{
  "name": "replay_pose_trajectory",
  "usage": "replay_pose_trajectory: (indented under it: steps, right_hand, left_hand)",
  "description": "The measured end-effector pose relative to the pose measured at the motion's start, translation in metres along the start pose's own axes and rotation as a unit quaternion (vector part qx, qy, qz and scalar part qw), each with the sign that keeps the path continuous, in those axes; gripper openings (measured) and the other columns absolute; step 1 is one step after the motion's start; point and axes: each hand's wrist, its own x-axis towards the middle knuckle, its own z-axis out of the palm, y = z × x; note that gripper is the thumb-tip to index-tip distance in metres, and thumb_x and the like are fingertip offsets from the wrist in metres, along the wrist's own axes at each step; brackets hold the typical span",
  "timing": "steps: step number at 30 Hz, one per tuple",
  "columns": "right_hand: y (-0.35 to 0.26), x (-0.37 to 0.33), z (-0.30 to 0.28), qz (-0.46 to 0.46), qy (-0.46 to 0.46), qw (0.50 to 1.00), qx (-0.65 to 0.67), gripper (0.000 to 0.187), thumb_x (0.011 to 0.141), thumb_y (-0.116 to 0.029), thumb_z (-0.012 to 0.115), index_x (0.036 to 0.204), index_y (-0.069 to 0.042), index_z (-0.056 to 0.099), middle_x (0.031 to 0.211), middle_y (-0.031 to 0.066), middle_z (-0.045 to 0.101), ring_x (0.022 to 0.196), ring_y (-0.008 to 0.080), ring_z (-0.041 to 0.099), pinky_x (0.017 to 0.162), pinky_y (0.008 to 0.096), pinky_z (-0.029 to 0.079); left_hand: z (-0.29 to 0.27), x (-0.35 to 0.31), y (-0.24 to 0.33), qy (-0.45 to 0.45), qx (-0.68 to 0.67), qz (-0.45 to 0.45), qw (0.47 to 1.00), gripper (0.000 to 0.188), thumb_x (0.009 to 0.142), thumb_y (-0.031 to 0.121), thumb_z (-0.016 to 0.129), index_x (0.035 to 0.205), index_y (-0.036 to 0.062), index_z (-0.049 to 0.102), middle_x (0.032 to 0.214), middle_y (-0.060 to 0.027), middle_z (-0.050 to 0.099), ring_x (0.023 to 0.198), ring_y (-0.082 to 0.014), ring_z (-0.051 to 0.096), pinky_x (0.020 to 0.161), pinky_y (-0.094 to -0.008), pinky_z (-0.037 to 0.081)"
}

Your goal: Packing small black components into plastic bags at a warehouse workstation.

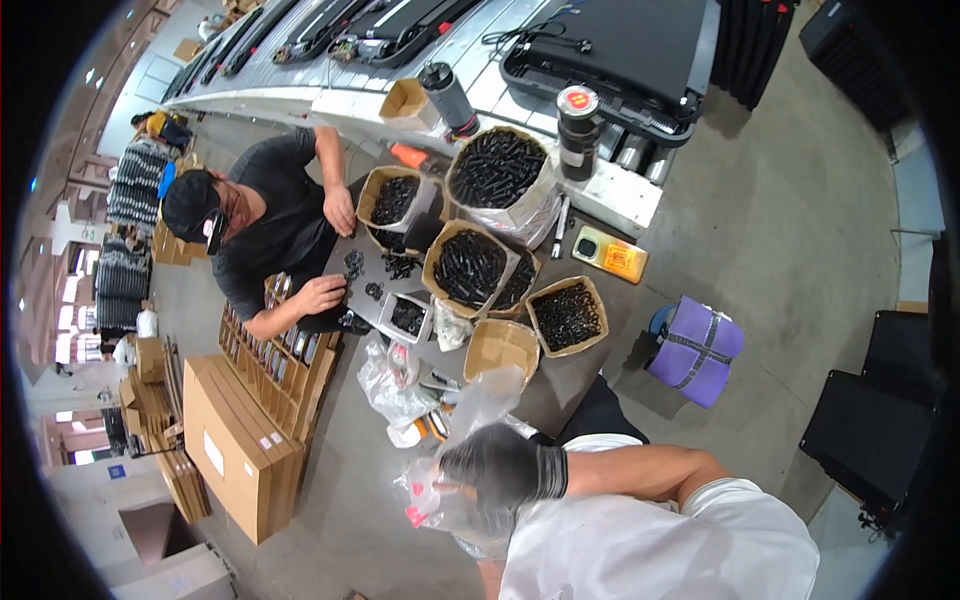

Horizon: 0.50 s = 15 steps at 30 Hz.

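Note:
In front of my white shirt, my right hand point(505, 465) wears a black glove and is blurred by motion. Its fingers are closed on a clear plastic bag point(490, 405), part of which sticks up above the glove. Pink-red bits point(416, 515) show through the film on the left. Of my left arm only a strip of forearm point(490, 577) shows at the lower edge; the left hand is hidden behind the bag and glove. Close by on the table are an open cardboard box point(502, 350) with its bottom showing and a box of small black rings point(567, 316).
Across the table, a person in black has both hands point(322, 294) near small black parts point(355, 264). Boxes of black pieces point(467, 268) crowd the table beside a yellow-cased phone point(610, 254). A purple-covered stool point(697, 350) stands right; stacked cartons point(235, 450) stand left.

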Motion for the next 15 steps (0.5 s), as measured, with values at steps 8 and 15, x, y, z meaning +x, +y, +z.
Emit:
replay_pose_trajectory:
  steps: [8, 15]
  right_hand:
    - [0.085, 0.032, -0.07, 0.212, 0.148, 0.959, 0.113, 0.034, 0.095, -0.032, 0.052, 0.099, 0.0, 0.061, 0.081, 0.0191, 0.06, 0.079, 0.0305, 0.06, 0.073, 0.037, 0.046]
    - [0.108, 0.041, -0.074, 0.25, 0.086, 0.96, 0.091, 0.037, 0.096, -0.034, 0.051, 0.085, 0.0, 0.057, 0.072, 0.0151, 0.057, 0.068, 0.029, 0.053, 0.068, 0.0383, 0.044]
  left_hand:
    - [-0.03, -0.043, -0.043, 0.111, -0.16, -0.075, 0.978, 0.041, 0.086, 0.032, 0.057, 0.116, 0.0033, 0.054, 0.116, -0.01, 0.059, 0.104, -0.0226, 0.053, 0.092, -0.035, 0.044]
    - [-0.038, -0.05, -0.084, 0.167, -0.323, -0.088, 0.927, 0.043, 0.086, 0.033, 0.057, 0.116, 0.0032, 0.055, 0.116, -0.0102, 0.059, 0.104, -0.0227, 0.053, 0.092, -0.0349, 0.043]
